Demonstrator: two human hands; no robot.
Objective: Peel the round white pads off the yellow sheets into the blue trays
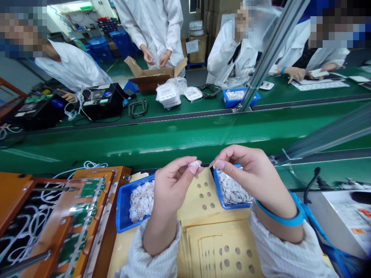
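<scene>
"How is the left hand (174, 183) holding that small white round piece (194, 165)?"

"By its edge. The left grip is closed on it, thumb against forefinger, which probably keeps its face uncovered. It's up above the yellow sheets, between the two bins."

"And the right hand (246, 170)?"

"Thumb and forefinger nearly meet, just right of the piece. They look clamped on a thin sliver (211, 164), nearly edge-on; it's too small to name. Holding both hands close together at the middle likely makes fine work easier to see."

"Why a bin on each side?"

"For reach, I'd say. The left blue bin (123, 211) carries white discs (142, 200), some showing tan centres; the right blue bin (219, 193) is heaped with more pale pieces (233, 189). Each lies near its own hand."

"The yellow sheets (188, 237) are nearest the body, though."

"Laid flat and overlapping, with their grey round spots (238, 266) facing up, so they can be seen and reached."

"And the blue wrist strap (279, 221)?"

"Around the right wrist, above the cuff, perhaps against static."
</scene>
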